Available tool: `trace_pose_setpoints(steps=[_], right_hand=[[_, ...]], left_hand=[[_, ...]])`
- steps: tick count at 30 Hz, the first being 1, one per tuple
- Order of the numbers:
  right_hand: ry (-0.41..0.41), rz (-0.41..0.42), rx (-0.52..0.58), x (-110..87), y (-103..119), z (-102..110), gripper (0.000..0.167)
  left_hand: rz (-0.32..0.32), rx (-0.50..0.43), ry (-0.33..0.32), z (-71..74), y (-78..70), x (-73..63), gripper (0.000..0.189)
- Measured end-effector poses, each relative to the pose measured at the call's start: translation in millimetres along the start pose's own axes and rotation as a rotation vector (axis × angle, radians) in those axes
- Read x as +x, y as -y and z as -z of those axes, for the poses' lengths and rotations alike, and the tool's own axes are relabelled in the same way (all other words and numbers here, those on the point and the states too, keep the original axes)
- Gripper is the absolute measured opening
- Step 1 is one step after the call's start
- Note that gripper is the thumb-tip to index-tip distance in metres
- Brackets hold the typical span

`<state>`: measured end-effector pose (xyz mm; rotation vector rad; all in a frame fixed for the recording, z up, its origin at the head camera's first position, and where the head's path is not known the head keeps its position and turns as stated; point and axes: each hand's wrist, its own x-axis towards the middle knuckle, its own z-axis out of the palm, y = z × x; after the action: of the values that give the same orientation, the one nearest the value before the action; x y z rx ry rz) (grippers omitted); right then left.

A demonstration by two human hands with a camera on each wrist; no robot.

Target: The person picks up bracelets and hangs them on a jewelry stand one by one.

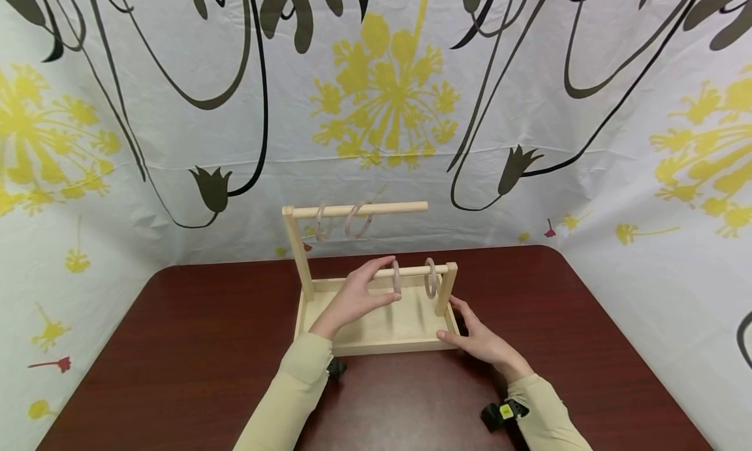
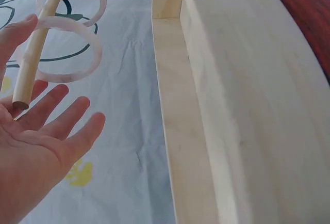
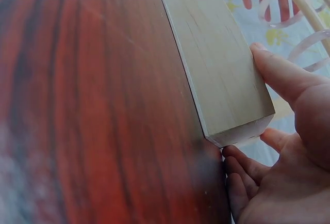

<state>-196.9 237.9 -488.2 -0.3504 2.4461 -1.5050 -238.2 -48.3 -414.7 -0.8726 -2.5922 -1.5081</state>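
Note:
A light wooden jewelry stand with a tray base has two bars on single posts. My left hand spans a pale pink translucent bangle on the lower bar, thumb at one edge and fingertips at the opposite edge. That bangle encircles the bar near its free end in the left wrist view. A second bangle hangs nearer the right post. My right hand grips the tray's front right corner, thumb over the front rim and fingers along the side.
Two more bangles hang from the taller upper bar, whose post rises at the tray's left. Beneath the stand is a dark red-brown table. A patterned white cloth hangs behind and along both sides.

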Motion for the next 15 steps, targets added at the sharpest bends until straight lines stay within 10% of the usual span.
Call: trace_pose_setpoints(steps=[15], right_hand=[[-0.007, 0.017, 0.013, 3.4, -6.7, -0.1, 0.091]], left_hand=[[-0.016, 0.091, 0.007, -8.2, -5.6, 7.5, 0.07]])
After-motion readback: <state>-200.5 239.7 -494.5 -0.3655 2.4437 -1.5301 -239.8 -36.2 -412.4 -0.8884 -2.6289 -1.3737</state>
